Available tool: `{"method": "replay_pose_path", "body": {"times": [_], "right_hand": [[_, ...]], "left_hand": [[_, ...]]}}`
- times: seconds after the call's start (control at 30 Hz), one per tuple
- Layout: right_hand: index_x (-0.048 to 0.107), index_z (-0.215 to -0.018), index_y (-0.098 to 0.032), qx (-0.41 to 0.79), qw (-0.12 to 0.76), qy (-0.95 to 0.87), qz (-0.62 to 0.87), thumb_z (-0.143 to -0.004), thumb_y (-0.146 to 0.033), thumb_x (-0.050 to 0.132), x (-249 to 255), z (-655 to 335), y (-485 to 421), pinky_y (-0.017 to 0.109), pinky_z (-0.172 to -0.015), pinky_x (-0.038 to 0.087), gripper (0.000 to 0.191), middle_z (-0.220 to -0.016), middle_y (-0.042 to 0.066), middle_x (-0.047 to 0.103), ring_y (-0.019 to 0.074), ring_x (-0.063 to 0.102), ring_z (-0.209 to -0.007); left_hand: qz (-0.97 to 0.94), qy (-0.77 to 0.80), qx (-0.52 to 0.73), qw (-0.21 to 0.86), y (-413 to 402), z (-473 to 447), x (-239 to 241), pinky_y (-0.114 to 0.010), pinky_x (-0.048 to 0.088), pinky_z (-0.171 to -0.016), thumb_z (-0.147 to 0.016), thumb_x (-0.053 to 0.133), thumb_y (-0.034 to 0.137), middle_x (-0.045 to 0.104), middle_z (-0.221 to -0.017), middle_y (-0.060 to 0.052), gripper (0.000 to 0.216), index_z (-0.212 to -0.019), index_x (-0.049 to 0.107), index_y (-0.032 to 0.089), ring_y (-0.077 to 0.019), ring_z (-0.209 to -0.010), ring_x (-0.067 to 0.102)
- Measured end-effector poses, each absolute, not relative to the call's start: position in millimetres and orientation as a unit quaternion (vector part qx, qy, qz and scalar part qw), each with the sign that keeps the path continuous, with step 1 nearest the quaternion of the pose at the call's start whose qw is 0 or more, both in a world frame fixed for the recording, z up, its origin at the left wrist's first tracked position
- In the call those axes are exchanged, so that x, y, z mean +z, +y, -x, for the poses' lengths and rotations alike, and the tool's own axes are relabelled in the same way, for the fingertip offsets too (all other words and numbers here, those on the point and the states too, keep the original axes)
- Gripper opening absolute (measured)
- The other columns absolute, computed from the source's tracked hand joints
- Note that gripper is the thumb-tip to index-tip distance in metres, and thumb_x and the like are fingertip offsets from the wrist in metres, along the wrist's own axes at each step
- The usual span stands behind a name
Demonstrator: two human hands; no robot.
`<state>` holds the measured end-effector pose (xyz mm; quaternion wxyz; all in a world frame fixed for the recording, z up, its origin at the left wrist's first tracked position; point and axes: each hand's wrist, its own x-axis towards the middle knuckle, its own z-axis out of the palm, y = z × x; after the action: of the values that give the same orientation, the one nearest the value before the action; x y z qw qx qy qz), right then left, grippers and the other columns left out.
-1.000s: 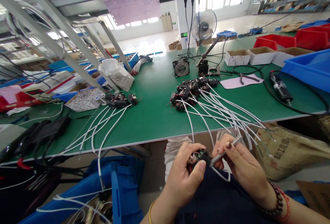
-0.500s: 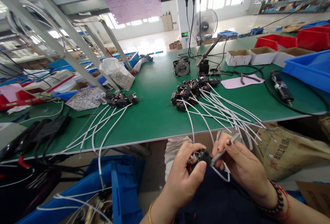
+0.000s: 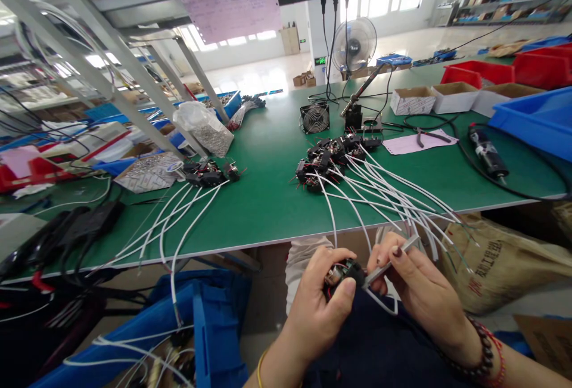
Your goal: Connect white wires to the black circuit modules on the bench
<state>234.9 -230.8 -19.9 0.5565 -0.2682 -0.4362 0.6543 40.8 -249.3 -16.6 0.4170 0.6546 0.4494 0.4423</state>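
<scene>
Below the table's front edge, my left hand (image 3: 315, 307) is closed round a small black part with red wires (image 3: 343, 273), a white cable (image 3: 384, 304) looping off it. My right hand (image 3: 417, 283) pinches a pair of metal tweezers (image 3: 389, 264), their tips touching the part. A pile of like black parts (image 3: 328, 158) with several white cables (image 3: 393, 194) lies on the green table (image 3: 268, 197) straight ahead. A smaller group of such parts (image 3: 208, 173) lies to the left, its white cables hanging over the edge.
A soldering iron on its stand (image 3: 357, 105), a small fan (image 3: 314, 117), pliers on paper (image 3: 424, 136) and an electric screwdriver (image 3: 487, 152) sit further back. Blue bin (image 3: 536, 117) at right, cardboard boxes (image 3: 440, 97) behind. Blue crate (image 3: 210, 328) and a sack (image 3: 496, 263) below the table.
</scene>
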Motion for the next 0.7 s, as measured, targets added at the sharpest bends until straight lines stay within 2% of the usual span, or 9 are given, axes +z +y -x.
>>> {"method": "replay_pose_path", "body": {"times": [0.3, 0.5, 0.7], "right_hand": [[0.071, -0.084, -0.019, 0.690, 0.519, -0.420, 0.279, -0.106, -0.058, 0.070, -18.0, -234.3, -223.3, 0.021, -0.060, 0.053, 0.045, -0.077, 0.003, 0.066, 0.0149, 0.063, -0.065], [0.071, -0.088, -0.020, 0.660, 0.540, -0.440, 0.281, -0.109, -0.054, 0.067, -18.8, -235.0, -226.3, 0.022, -0.062, 0.056, 0.040, -0.080, 0.002, 0.068, 0.0156, 0.066, -0.067], [0.071, -0.085, -0.020, 0.689, 0.522, -0.419, 0.279, -0.104, -0.059, 0.072, -17.5, -230.4, -224.6, 0.022, -0.056, 0.052, 0.043, -0.075, 0.003, 0.066, 0.0154, 0.062, -0.062]], "left_hand": [[-0.655, 0.454, 0.437, 0.417, -248.2, -39.2, -17.2, -0.038, 0.050, -0.095, -0.103, 0.060, 0.052, 0.070, -0.113, -0.007, 0.037, -0.125, 0.072, 0.025, -0.0266, -0.107, 0.066], [-0.653, 0.455, 0.441, 0.414, -248.1, -39.1, -15.8, -0.037, 0.050, -0.096, -0.103, 0.061, 0.046, 0.071, -0.115, -0.006, 0.032, -0.125, 0.072, 0.026, -0.0259, -0.109, 0.066], [-0.652, 0.451, 0.445, 0.416, -249.1, -41.1, -19.7, -0.037, 0.050, -0.093, -0.102, 0.061, 0.049, 0.070, -0.109, -0.006, 0.034, -0.123, 0.072, 0.024, -0.0250, -0.102, 0.066]]}}
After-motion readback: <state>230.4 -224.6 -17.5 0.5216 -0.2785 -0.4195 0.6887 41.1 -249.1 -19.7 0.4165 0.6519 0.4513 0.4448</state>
